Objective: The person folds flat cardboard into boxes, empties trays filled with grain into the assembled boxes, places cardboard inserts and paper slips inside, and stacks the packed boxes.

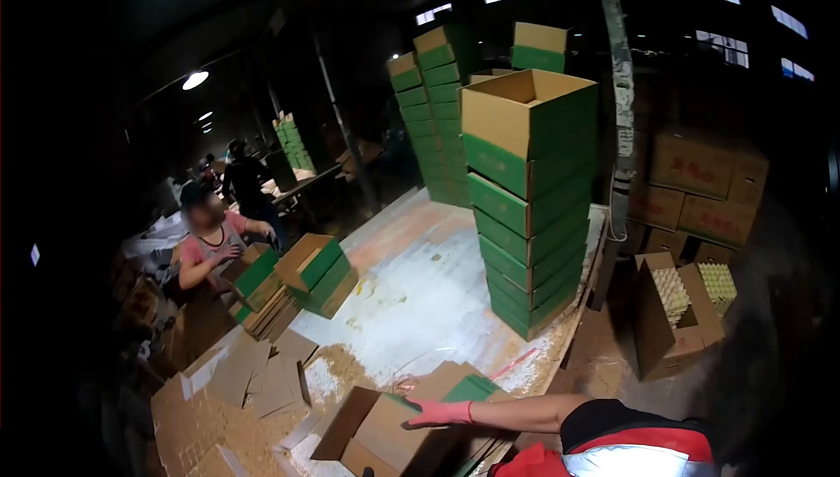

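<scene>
My right hand (440, 413), in a pink glove, reaches in from the lower right. It lies on an open cardboard box (385, 435) at the table's near edge, its fingers stretched out and apart against the brown cardboard. The box is brown inside, with its flaps raised. Brown and green cardboard (472, 387) lies just beyond my wrist. My left hand cannot be made out in the frame.
A tall stack of green-and-brown boxes (534, 206) stands on the white table (411, 276). Flat cardboard pieces (236, 368) and sawdust lie at left, near a person (214, 245) handling boxes. An open carton (678, 319) with egg trays stands right, beside a post (619, 127).
</scene>
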### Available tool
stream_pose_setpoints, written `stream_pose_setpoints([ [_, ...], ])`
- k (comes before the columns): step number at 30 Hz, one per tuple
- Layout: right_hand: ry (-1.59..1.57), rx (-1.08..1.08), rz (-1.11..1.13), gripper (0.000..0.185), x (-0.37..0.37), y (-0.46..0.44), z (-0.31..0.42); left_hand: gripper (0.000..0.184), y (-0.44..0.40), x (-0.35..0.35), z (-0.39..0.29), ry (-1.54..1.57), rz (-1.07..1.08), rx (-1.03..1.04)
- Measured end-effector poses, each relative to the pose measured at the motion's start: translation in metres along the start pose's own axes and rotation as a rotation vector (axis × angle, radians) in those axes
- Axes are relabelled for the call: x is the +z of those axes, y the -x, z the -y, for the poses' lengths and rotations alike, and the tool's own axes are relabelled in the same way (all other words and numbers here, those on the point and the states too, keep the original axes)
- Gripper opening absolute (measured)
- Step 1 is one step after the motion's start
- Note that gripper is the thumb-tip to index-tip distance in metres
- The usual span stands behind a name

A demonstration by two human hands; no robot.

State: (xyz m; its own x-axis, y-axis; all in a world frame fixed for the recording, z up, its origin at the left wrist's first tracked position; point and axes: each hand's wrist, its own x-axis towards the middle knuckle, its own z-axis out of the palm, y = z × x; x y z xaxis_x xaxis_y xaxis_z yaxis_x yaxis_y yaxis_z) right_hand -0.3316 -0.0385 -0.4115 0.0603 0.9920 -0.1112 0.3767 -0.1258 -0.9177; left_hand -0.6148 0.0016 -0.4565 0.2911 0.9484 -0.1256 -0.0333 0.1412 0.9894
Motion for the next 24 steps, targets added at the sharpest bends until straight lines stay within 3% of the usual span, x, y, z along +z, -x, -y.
stream_pose_setpoints([
  [3, -0.080, -0.026, -0.094, 0.081, -0.098, 0.033, 0.102, 0.056, -0.012, 0.044, -0.087, 0.161, 0.152, 0.028],
  [4, -0.085, -0.035, -0.039, 0.063, -0.140, 0.045, 0.128, 0.056, -0.018, 0.059, -0.115, 0.216, 0.222, 0.053],
  [5, 0.011, -0.223, -0.061, 0.060, -0.187, 0.060, 0.145, 0.056, -0.023, 0.074, -0.143, 0.269, 0.298, 0.079],
  [6, -0.240, -0.151, -0.187, 0.054, -0.222, 0.098, 0.187, 0.056, -0.027, 0.090, -0.172, 0.319, 0.379, 0.108],
  [7, 0.166, -0.524, -0.634, 0.053, -0.258, 0.125, 0.208, 0.056, -0.031, 0.108, -0.201, 0.368, 0.462, 0.136],
  [8, 0.206, -0.685, -1.060, 0.053, -0.293, 0.145, 0.225, 0.056, -0.035, 0.127, -0.232, 0.414, 0.541, 0.167],
  [9, 0.774, -0.647, -1.488, 0.058, -0.345, 0.185, 0.244, 0.056, -0.037, 0.147, -0.262, 0.452, 0.621, 0.193],
  [10, 0.951, -0.626, -1.800, 0.055, -0.390, 0.210, 0.248, 0.057, -0.043, 0.168, -0.292, 0.493, 0.710, 0.209],
  [11, 0.769, -0.607, -2.005, 0.057, -0.439, 0.226, 0.245, 0.057, -0.047, 0.192, -0.324, 0.526, 0.793, 0.233],
  [13, 0.363, -0.469, -2.125, 0.056, -0.539, 0.232, 0.213, 0.057, -0.057, 0.246, -0.387, 0.586, 0.974, 0.254],
  [15, 0.012, -0.723, -1.459, 0.056, -0.641, 0.213, 0.151, 0.057, -0.075, 0.317, -0.448, 0.624, 1.088, 0.209],
  [16, -0.237, -0.668, -1.373, 0.051, -0.609, 0.223, 0.174, 0.058, -0.086, 0.356, -0.474, 0.667, 0.998, 0.049],
  [18, -0.154, -0.618, -1.266, 0.052, -0.618, 0.214, 0.170, 0.059, -0.109, 0.437, -0.506, 0.488, 0.716, 0.287],
  [19, -0.163, -0.778, -1.035, 0.056, -0.620, 0.218, 0.168, 0.062, -0.110, 0.465, -0.519, 0.245, 0.815, 0.382],
  [20, -0.004, -0.624, -1.169, 0.058, -0.619, 0.217, 0.175, 0.066, -0.107, 0.494, -0.528, 0.043, 0.688, 0.256],
  [22, 0.078, -0.627, -1.181, 0.066, -0.640, 0.197, 0.157, 0.073, -0.119, 0.539, -0.533, 0.460, 0.597, -0.164],
  [24, 0.154, -0.636, -1.196, 0.070, -0.646, 0.198, 0.147, 0.075, -0.167, 0.561, -0.514, 1.670, 0.544, -0.790],
])
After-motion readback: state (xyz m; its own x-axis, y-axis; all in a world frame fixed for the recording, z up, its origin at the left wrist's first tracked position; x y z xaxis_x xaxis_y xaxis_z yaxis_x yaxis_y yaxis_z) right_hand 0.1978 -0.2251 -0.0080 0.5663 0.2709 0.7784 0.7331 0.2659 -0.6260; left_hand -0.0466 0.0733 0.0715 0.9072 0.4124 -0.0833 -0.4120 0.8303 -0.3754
